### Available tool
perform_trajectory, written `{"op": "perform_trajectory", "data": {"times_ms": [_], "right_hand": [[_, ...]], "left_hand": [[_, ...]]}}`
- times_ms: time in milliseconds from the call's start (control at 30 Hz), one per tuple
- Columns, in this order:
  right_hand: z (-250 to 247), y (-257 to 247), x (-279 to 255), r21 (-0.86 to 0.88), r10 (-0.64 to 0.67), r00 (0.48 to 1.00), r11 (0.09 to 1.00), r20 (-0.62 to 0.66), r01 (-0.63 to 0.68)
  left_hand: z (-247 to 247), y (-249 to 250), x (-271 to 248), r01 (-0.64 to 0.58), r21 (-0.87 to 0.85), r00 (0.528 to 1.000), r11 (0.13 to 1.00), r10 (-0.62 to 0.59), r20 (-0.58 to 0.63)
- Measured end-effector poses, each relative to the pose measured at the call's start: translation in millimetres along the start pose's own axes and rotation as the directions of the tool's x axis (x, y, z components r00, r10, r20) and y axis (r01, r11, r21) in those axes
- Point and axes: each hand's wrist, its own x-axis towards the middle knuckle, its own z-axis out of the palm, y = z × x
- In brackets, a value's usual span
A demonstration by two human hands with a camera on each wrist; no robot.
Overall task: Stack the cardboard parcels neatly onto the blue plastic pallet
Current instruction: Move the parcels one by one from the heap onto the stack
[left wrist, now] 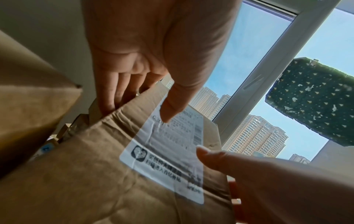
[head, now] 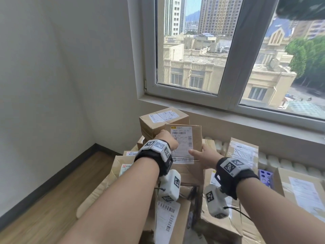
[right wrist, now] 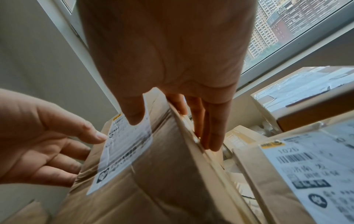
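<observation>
Parcel (head: 183,147) held tall and upright between both hands above a crowded heap of boxes; no blue pallet was in view.

Left hand (head: 168,139) clamped its left edge, thumb on the shipping label (head: 182,143) and fingers behind; right hand (head: 204,154) did the same on the right edge, fingers straight along the side. Standing so narrow, the parcel would likely tip if released, and the uneven boxes below could shift. Readable print: "902F 0301 22" on the label, "1026" on a neighbouring box's label (right wrist: 314,169); the rest was too blurred.
</observation>
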Motion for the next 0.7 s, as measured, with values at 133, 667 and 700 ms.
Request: {"op": "perform_trajectory", "data": {"times_ms": [133,667,700], "right_hand": [[-9.4,-4.1,-8.8,0.020,-0.035,0.999,0.999,-0.029,0.035],[-34.6,-1.6,-76.5,0.184,-0.072,0.954,0.974,-0.290,0.129],[-35.9,-0.7,-83.0,0.210,-0.068,0.946,0.968,-0.317,0.140]], "left_hand": [[-4.5,6.2,-4.8,-0.055,-0.015,0.998,0.998,0.054,-0.013],[-25.4,25.9,-67.0,-0.299,-0.121,0.949,0.947,0.282,-0.143],[-24.6,26.7,-72.1,-0.315,-0.157,0.944,0.936,0.292,-0.153]]}}
